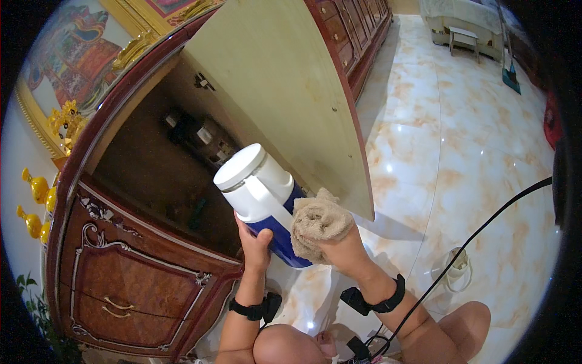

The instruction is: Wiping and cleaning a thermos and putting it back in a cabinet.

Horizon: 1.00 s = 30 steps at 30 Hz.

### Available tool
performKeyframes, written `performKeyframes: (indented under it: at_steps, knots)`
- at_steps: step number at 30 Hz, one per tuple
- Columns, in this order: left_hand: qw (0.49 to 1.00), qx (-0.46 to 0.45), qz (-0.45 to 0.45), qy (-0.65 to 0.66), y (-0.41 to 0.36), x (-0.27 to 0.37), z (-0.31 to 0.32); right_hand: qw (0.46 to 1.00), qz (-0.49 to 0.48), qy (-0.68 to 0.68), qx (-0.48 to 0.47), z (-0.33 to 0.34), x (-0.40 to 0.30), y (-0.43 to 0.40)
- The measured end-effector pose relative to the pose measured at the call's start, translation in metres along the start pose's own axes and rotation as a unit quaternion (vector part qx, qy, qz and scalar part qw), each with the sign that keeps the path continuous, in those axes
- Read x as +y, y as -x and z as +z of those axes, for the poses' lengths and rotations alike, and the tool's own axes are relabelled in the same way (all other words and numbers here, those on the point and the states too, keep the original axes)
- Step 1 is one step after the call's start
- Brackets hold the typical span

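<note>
A vacuum jug (254, 200) with a white lid, a white handle and a dark blue body is tilted in front of the open cabinet. My left hand (255, 245) grips its blue side, thumb towards me. In my right hand (348, 252) is a bunched beige cloth (320, 223), held against the jug's right side by the handle. The cloth hides part of the jug's body and most of my right fingers. Behind the jug, the dark cabinet interior (150, 154) contains several items too dim to name.
The pale cabinet door (291, 82) stands swung out beyond the jug. A carved wooden cabinet front (132, 282) is at left, with yellow vases (36, 186) above. At right, a black cable (482, 227) crosses over a small white appliance (459, 268) on the tiled floor (409, 173).
</note>
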<state>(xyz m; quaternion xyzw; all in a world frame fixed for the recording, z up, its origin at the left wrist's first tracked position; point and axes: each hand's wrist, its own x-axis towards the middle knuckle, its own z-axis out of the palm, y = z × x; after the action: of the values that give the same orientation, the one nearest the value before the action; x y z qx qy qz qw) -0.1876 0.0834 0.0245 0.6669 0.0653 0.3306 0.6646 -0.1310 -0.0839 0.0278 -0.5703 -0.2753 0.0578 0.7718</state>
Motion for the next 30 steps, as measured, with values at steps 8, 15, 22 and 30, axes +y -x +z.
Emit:
performKeyframes:
  at_steps: [8, 15, 22, 30]
  knots:
    - [0.985, -0.020, 0.091, -0.145, 0.002, 0.007, 0.011, 0.997, 0.023, -0.066, 0.039, -0.006, -0.037, -0.007]
    - [0.940, -0.045, 0.188, -0.282, 0.001, 0.006, 0.001, 0.992, 0.070, -0.105, 0.002, -0.018, -0.040, -0.024]
    - [0.972, -0.020, 0.128, -0.198, 0.004, 0.012, 0.009, 0.976, 0.096, -0.193, -0.035, -0.013, -0.030, -0.019]
    - [0.997, 0.039, 0.045, 0.041, -0.001, 0.016, 0.009, 0.996, -0.005, -0.042, -0.079, -0.004, -0.002, -0.008]
